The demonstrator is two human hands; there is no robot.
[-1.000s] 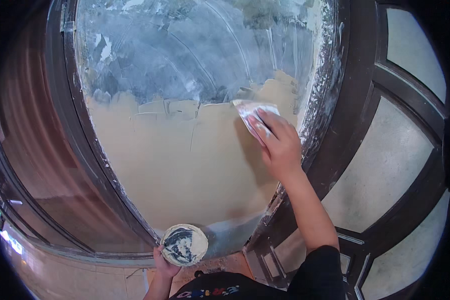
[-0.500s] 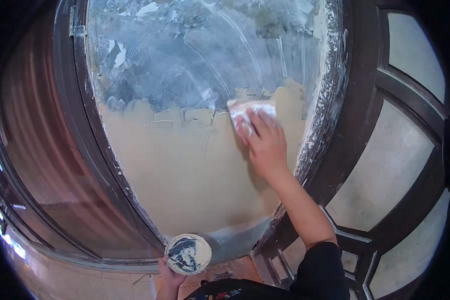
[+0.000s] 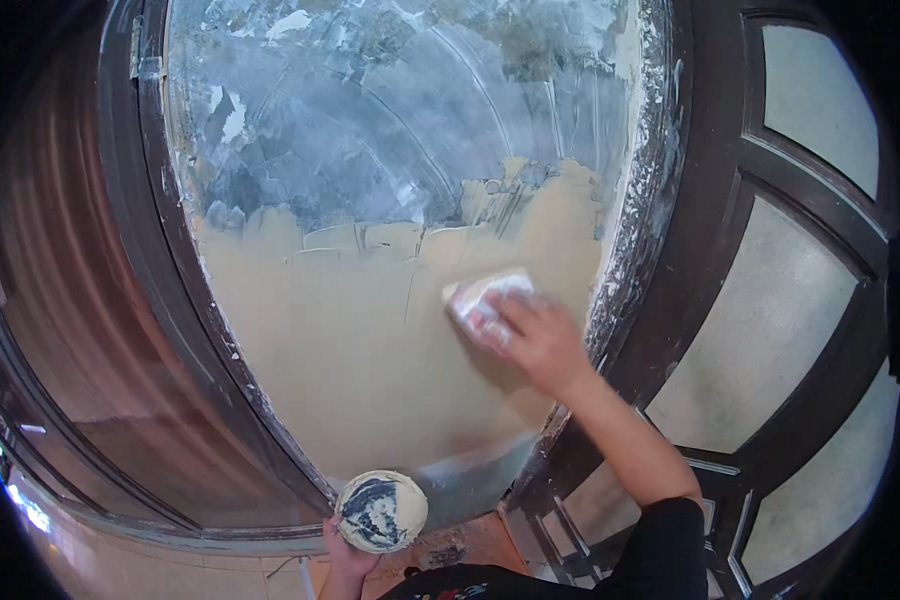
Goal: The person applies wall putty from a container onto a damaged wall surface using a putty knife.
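My right hand (image 3: 540, 345) is closed on a flat, pale putty scraper (image 3: 485, 292), held against the wall panel and slightly blurred by motion. Smooth cream putty (image 3: 340, 350) covers the panel's lower and middle part, its ragged upper edge showing scraped streaks. Above it the surface is bare, mottled blue-grey (image 3: 370, 130) with white patches. Down at the bottom, my left hand (image 3: 348, 548) grips the side of a round tub (image 3: 420, 510); cream putty coats it inside, around a dark patch. Most of my left fingers are hidden by the tub.
A dark frame (image 3: 175, 260) borders the panel on the left, with a reddish-brown curtain (image 3: 70, 280) beyond. On the right runs a paint-spattered edge (image 3: 635, 230) beside a dark door with pale panes (image 3: 770, 310). Light floor tiles (image 3: 200, 575) show at lower left.
My right hand has moved the scraper down from the putty's upper edge to the middle of the coated area, tilting it. My left hand keeps hold of the tub, nearly in place.
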